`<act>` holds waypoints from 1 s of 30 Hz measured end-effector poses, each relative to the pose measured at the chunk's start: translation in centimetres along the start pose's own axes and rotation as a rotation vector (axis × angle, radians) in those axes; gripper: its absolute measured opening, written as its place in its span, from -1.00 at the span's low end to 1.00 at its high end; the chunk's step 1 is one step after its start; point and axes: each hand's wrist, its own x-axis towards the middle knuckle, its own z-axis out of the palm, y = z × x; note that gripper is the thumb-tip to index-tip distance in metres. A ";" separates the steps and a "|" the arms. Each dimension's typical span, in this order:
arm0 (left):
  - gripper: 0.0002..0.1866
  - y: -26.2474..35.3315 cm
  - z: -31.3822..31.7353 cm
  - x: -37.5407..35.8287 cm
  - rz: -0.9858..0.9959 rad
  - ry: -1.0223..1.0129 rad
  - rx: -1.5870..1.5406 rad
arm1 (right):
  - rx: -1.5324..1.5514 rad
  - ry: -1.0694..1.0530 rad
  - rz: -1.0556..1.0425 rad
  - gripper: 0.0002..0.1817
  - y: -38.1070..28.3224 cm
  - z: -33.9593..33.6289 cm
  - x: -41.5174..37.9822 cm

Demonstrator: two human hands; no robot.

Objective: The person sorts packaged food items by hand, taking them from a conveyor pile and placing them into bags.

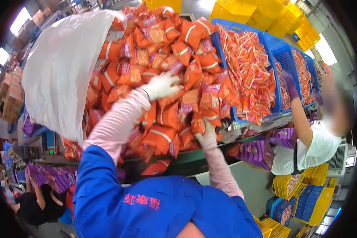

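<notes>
A big heap of orange snack packets (158,59) with pale stripes and purple labels fills the space before me. My left hand (162,85), in a white glove and pink sleeve, lies over the middle of the heap. Its fingers point right, somewhat apart and slightly blurred, with nothing visible in them. Lower down, at the near right edge of the heap, my right hand (207,136) is closed on one orange packet (197,123); part of its grip is hidden behind the packet. A single packet (156,167) lies at the near edge.
A white plastic sheet (63,67) covers the heap's left side. To the right, a blue crate (234,22) holds small sachets, with more crates beyond. A co-worker (305,139) stands right near purple bags (254,152); another person (39,204) is lower left. Yellow crates (281,20) stand behind.
</notes>
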 end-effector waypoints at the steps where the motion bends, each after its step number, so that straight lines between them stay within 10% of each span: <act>1: -0.44 0.1 -3.1 -1.6 0.026 -0.113 -0.170 | 0.024 -0.104 0.060 -0.14 -0.7 -1.2 1.0; 5: -0.48 6.1 -8.4 -15.7 0.083 -0.083 -0.009 | -0.005 -0.182 0.184 -0.14 -6.8 -7.7 1.0; 9: -0.57 8.9 1.8 -26.4 0.068 -0.031 -0.084 | 0.389 -0.128 0.183 -0.14 -7.8 -9.9 -2.8; 15: -0.59 3.6 14.6 -19.8 -0.012 0.123 0.223 | 0.557 -0.268 0.235 -0.15 -9.4 -11.7 -5.7; 19: -0.67 6.9 9.1 -20.8 -0.053 0.130 0.081 | 0.806 -0.124 0.272 -0.08 -11.0 -17.6 -7.5; 21: -0.45 11.3 7.1 -25.8 -0.252 0.184 0.086 | 0.865 0.041 0.321 -0.10 -9.5 -21.5 -9.7; 25: -0.03 12.0 14.3 -35.2 -0.821 -0.532 0.103 | 0.896 0.179 0.350 -0.09 -8.0 -28.6 -13.2; 30: -0.09 11.8 14.2 -35.8 -0.912 -0.267 -0.377 | 0.928 0.185 0.344 -0.17 -6.9 -31.1 -13.5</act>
